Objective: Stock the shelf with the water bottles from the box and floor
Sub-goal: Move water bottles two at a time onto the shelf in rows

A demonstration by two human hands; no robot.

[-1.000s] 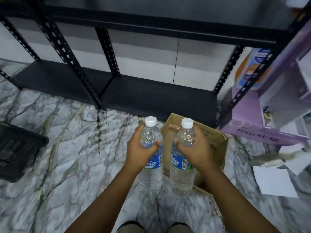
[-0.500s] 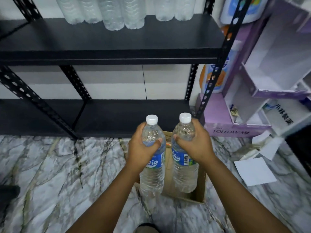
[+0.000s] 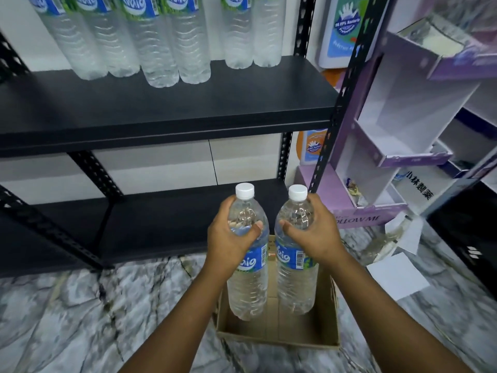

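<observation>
Hands hold one water bottle each, left hand squeezing the left bottle, right hand squeezing the right bottle, box at six o'clock below.

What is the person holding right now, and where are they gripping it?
Two water bottles, one per hand: the left hand and right hand each wrap the upper shoulder of the left bottle and right bottle, below the caps.
</observation>
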